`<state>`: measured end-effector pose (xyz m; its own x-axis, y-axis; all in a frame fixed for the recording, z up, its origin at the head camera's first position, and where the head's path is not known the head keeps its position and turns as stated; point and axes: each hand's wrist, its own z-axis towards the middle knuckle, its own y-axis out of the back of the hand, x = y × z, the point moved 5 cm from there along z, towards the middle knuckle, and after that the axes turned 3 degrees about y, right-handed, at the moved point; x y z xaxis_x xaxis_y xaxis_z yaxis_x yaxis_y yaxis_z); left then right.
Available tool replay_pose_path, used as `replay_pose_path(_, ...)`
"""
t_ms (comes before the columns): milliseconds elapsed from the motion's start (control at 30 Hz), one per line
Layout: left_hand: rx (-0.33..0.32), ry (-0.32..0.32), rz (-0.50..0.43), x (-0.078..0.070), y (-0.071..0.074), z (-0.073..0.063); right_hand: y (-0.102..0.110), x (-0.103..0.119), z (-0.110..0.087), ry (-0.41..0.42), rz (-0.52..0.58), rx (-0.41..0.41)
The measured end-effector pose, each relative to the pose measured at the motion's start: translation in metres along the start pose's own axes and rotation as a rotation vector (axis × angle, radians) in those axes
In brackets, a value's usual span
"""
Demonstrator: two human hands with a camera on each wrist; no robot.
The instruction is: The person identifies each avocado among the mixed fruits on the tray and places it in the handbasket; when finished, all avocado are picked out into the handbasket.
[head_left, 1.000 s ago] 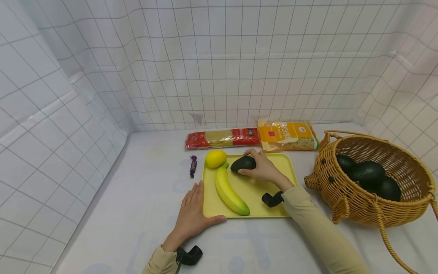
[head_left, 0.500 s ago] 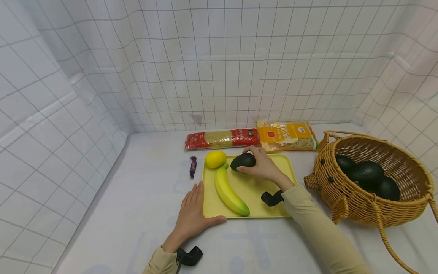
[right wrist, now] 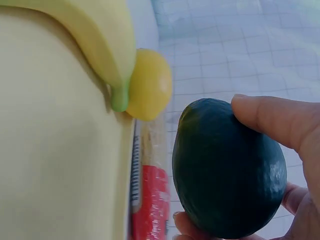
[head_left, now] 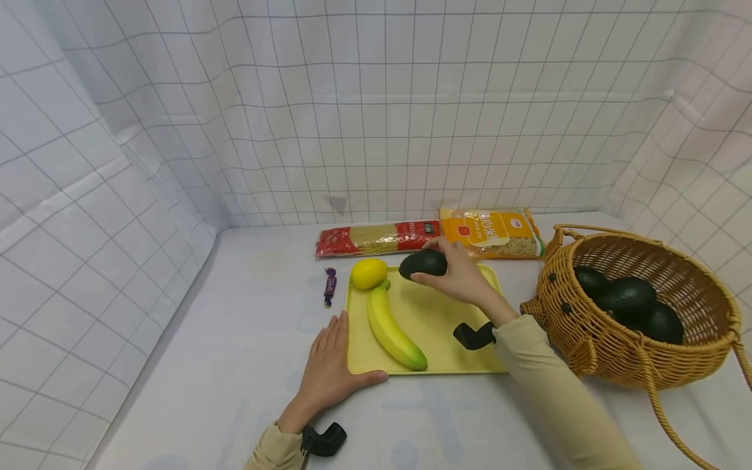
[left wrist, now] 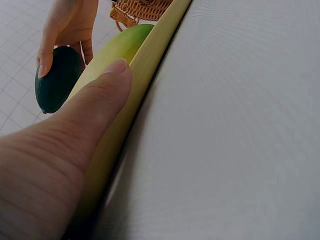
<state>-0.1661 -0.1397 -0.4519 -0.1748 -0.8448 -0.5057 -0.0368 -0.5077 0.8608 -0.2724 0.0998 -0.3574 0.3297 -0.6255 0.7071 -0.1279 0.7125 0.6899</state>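
Note:
My right hand (head_left: pixel 461 277) grips a dark green avocado (head_left: pixel 424 263) between thumb and fingers, over the back part of a yellow tray (head_left: pixel 464 320). In the right wrist view the avocado (right wrist: pixel 227 170) fills the space between thumb and fingertips, raised above the tray's surface. My left hand (head_left: pixel 329 362) lies with straight fingers along the tray's left edge, its thumb on the front rim at the corner. On the tray lie a banana (head_left: pixel 392 329) and, at the back left corner, a lemon (head_left: pixel 368 273) by the banana's stem.
A wicker basket (head_left: pixel 623 356) with several dark avocados (head_left: pixel 628 297) stands to the right of the tray. Behind the tray lie a red noodle packet (head_left: pixel 378 239) and an orange packet (head_left: pixel 490 232). Left of the lemon is a purple wrapped candy (head_left: pixel 330 287). A gridded curtain (head_left: pixel 388 111) backs the table.
The right hand has lifted the avocado off the tray and moved it slightly up and to the right. The left hand stays at the tray's corner.

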Motion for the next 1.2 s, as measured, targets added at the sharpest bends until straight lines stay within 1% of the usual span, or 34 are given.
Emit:
replay_pose_path(200, 0.002, -0.005, -0.001, 0.0, 0.0, 0.0, 0.019, 0.011, -0.005, 0.02, -0.004, -0.065)
replay_pose_path(433, 0.007, -0.008, 0.016, 0.002, -0.001, 0.001, 0.042, 0.023, -0.016, 0.035, -0.028, -0.163)
replay_pose_path(600, 0.007, -0.008, 0.016, 0.002, 0.0, 0.001, 0.059, 0.029, -0.028, 0.042, -0.031, -0.224)
replay_pose_path(833, 0.003, -0.009, 0.007, 0.002, 0.001, 0.001, 0.084, 0.035, -0.048, 0.05, -0.033, -0.301)
replay_pose_path(933, 0.002, -0.009, 0.006, 0.002, 0.001, 0.0, 0.094, 0.035, -0.057, 0.042, -0.041, -0.335)
replay_pose_path(1200, 0.009, -0.011, 0.011, 0.002, 0.0, 0.001, 0.12, 0.027, -0.08, -0.034, -0.107, -0.401)
